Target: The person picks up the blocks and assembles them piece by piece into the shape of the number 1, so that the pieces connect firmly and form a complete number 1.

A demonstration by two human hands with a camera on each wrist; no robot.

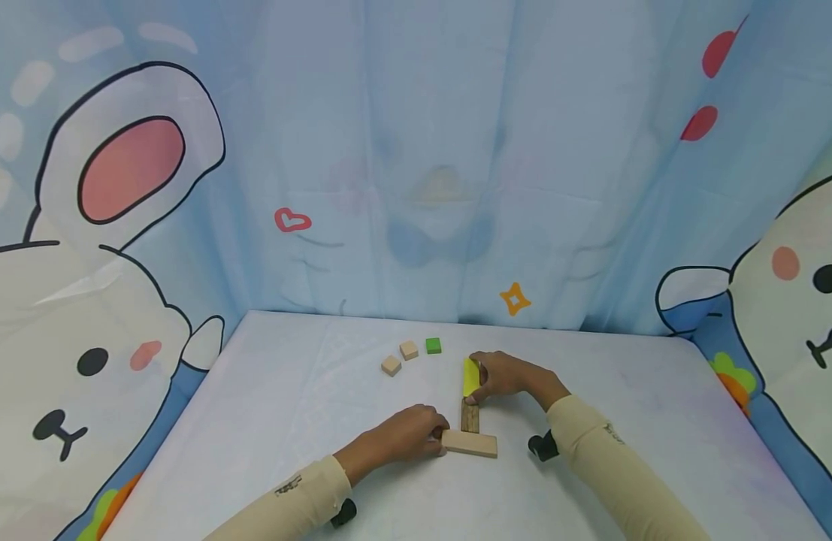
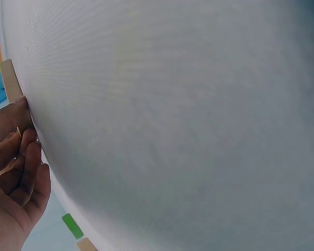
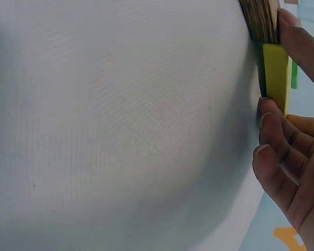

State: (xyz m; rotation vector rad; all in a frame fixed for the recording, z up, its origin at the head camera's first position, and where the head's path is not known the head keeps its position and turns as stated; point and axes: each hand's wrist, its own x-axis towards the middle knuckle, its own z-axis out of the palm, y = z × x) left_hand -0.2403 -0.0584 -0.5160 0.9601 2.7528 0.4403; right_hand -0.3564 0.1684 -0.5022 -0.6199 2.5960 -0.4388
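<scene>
So, left to right: rabbit print point(image 1: 118, 361) on the drape past the worktop's left edge. White worktop point(image 1: 287, 391) carries the rest. Black unit point(image 1: 344, 513) sits under the left cuff point(image 1: 321, 488), toward the front edge, partly hidden. Near cube point(image 1: 391, 366), plain tan, lies toward the back edge, turned at an angle. Left hand point(image 1: 402, 433) is in front of it, thumb and fingers pinching the left end of the plank. Far cube point(image 1: 409, 349), also tan, is just beside the near one and closer to the back edge. Green block point(image 1: 433, 346) is next, near that same edge. Plank point(image 1: 470, 443) lies crosswise, roughly parallel to the back edge. Brown block point(image 1: 470, 415) is right behind it, pointing at the back edge; can't tell if those two touch. Yellow block point(image 1: 470, 377) continues that line, end to end with brown, touching. Right hand point(image 1: 503, 376) grips yellow lengthwise: thumb at the brown joint, fingertips at the far end. Another black unit point(image 1: 543, 446) under the right cuff point(image 1: 574, 424).
</scene>
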